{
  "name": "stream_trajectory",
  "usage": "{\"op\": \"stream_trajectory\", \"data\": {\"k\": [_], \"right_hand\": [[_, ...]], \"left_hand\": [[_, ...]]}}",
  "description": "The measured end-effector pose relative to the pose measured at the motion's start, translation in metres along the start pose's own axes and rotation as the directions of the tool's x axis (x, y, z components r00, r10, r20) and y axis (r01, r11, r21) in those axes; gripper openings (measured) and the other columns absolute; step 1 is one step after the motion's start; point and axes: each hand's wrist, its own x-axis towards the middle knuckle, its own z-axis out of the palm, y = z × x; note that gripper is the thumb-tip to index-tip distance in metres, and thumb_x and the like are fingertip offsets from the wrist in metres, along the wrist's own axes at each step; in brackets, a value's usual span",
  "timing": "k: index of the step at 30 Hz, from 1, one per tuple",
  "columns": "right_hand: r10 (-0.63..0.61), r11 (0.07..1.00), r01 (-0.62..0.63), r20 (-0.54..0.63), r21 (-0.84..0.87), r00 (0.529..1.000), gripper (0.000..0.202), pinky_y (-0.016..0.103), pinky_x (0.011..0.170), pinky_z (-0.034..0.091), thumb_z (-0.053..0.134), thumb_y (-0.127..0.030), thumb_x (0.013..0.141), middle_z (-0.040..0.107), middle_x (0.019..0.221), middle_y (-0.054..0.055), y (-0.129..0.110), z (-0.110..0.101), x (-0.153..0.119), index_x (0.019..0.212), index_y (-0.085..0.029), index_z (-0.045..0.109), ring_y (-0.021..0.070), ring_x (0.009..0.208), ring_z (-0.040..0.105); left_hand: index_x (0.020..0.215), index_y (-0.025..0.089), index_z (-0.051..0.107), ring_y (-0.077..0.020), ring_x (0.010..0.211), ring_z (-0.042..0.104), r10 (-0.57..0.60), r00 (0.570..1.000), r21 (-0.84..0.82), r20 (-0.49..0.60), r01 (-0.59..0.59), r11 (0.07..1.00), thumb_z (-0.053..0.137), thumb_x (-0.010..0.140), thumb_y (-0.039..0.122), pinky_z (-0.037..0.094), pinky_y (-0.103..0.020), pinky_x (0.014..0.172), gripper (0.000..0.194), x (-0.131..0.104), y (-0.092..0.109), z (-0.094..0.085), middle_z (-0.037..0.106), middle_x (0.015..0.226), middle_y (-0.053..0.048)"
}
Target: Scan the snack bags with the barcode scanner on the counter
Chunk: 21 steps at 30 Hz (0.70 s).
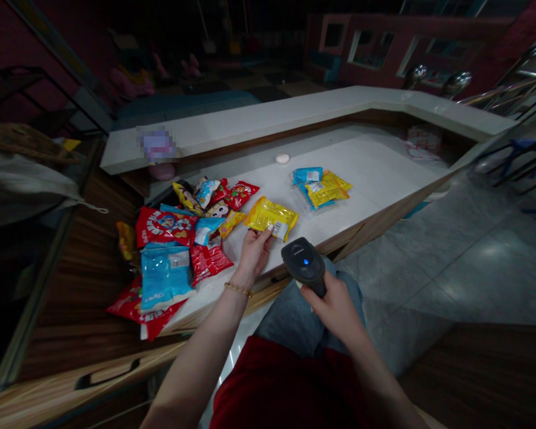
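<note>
A yellow snack bag (270, 214) has its barcode label facing up, and my left hand (255, 249) pinches its near edge with the thumb on top. In my right hand (333, 301) is a dark barcode scanner (302, 262) with a blue light on its top; my fingers wrap round its handle. The scanner's head is just to the right of the yellow bag, apart from it. Left of my left hand lies a heap of snack bags, among them a large blue bag (166, 275) and a red bag (165, 226).
Further right on the white counter (375, 161) lies a small group of blue and yellow bags (326, 187). A white oval object (282, 158) rests near the raised ledge (268, 119). Below the counter is a drawer with a dark handle (107, 374).
</note>
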Motion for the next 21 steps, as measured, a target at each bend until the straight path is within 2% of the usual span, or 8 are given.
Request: {"op": "stream_trajectory", "data": {"k": [6,13,21], "right_hand": [[-0.016,1.000,0.016,0.002,-0.002,1.000,0.014,0.029,0.053,0.049,0.060,-0.039,0.087,0.063,0.054,-0.003,-0.0023,-0.0006,0.0001,0.092,-0.026,0.065,0.0236,0.048,0.067],[-0.001,1.000,0.001,0.024,-0.001,1.000,0.014,0.028,0.049,0.048,0.061,-0.039,0.088,0.061,0.052,-0.004,0.0005,-0.0004,-0.0004,0.093,-0.026,0.064,0.0230,0.045,0.065],[0.004,1.000,-0.004,0.004,0.009,1.000,0.015,0.028,0.051,0.047,0.061,-0.038,0.087,0.061,0.053,-0.004,-0.0006,-0.0002,-0.0016,0.094,-0.025,0.066,0.0226,0.047,0.064]], "left_hand": [[0.121,0.019,0.072,-0.0229,0.125,0.075,0.007,1.000,-0.018,-0.023,-0.007,1.000,0.092,0.081,0.014,0.054,-0.043,0.122,0.045,0.0000,0.0003,0.0021,0.081,0.127,-0.009],[0.126,0.020,0.072,-0.0257,0.139,0.069,-0.012,1.000,-0.002,-0.008,0.012,1.000,0.085,0.085,0.013,0.052,-0.044,0.124,0.044,-0.0003,0.0005,0.0058,0.080,0.130,-0.010],[0.113,0.019,0.072,-0.0213,0.123,0.076,0.000,1.000,-0.033,-0.029,-0.001,0.999,0.095,0.080,0.018,0.055,-0.041,0.120,0.040,0.0006,-0.0009,0.0001,0.081,0.127,-0.008]]}}
